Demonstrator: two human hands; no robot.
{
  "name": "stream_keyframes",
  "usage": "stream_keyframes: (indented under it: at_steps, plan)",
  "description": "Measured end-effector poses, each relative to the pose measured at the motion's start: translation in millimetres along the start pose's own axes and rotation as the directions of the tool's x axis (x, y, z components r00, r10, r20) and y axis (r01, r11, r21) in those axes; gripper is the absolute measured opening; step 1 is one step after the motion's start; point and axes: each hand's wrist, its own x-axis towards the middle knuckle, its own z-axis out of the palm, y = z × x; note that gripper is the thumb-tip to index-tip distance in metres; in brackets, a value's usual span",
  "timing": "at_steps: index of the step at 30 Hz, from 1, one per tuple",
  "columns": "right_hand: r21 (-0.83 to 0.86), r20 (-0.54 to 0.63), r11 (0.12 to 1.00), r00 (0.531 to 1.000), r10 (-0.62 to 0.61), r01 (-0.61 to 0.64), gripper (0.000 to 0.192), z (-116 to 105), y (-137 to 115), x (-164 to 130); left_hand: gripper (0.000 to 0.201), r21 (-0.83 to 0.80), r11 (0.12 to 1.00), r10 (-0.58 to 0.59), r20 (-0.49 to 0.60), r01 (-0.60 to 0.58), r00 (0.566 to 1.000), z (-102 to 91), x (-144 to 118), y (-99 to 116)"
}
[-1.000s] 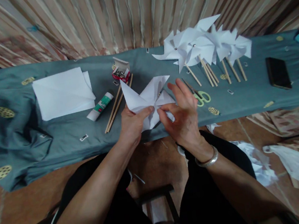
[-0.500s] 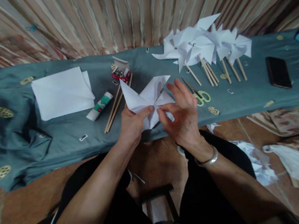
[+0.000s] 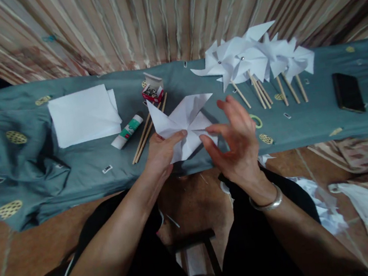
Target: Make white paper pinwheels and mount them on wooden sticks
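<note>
left hand [image 3: 160, 153] pinched paper pinwheel [image 3: 184, 124] | right hand [image 3: 236, 144] spread wide beside it | scissors [image 3: 255, 121] partly hidden behind | glue stick [image 3: 127, 131], sticks [image 3: 144, 132] left

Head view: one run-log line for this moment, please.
left hand: pinching paper pinwheel centre | right hand: open beside it, thumb at paper edge | nearby: glue stick, sticks, finished pinwheels

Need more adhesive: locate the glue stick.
The glue stick lies left of the left hand, between the paper sheets and wooden sticks.
</note>
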Motion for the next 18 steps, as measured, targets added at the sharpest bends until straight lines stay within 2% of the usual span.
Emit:
stream_keyframes:
  at_steps: [3, 5, 8, 10, 11, 13, 16, 18]
  plan:
    - [0.167, 0.034, 0.971, 0.985, 0.169, -0.173, 0.035, -5, 12, 7, 0.036, 0.021, 0.998, -0.058, 0.012, 0.058, 0.998, -1.2, -2, 0]
    - [0.322, 0.141, 0.889, 0.945, 0.294, -0.325, 0.043, -4, 22, 10, 0.036, 0.035, 0.996, -0.080, 0.028, 0.079, 0.996, -1.6, -3, -1]
    - [0.520, 0.446, 0.646, 0.823, 0.352, -0.558, 0.041, 1, 30, 13, 0.037, 0.063, 0.992, -0.113, 0.060, 0.110, 0.992, -1.9, -5, -3]
    - [0.561, 0.569, 0.503, 0.748, 0.343, -0.657, 0.041, 4, 30, 12, 0.036, 0.086, 0.989, -0.130, 0.071, 0.123, 0.989, -2.0, -7, -4]
    - [0.567, 0.586, 0.463, 0.729, 0.354, -0.681, 0.042, 5, 29, 12, 0.036, 0.094, 0.988, -0.130, 0.072, 0.123, 0.989, -2.0, -7, -5]
    - [0.571, 0.565, 0.438, 0.720, 0.404, -0.694, 0.047, 7, 26, 11, 0.035, 0.100, 0.989, -0.116, 0.065, 0.110, 0.991, -1.9, -8, -6]
    - [0.575, 0.469, 0.451, 0.726, 0.502, -0.683, 0.056, 9, 23, 12, 0.034, 0.092, 0.992, -0.087, 0.039, 0.083, 0.995, -1.6, -8, -6]
    - [0.591, 0.408, 0.433, 0.715, 0.568, -0.681, 0.059, 9, 22, 14, 0.036, 0.079, 0.994, -0.082, 0.022, 0.080, 0.996, -1.6, -8, -5]
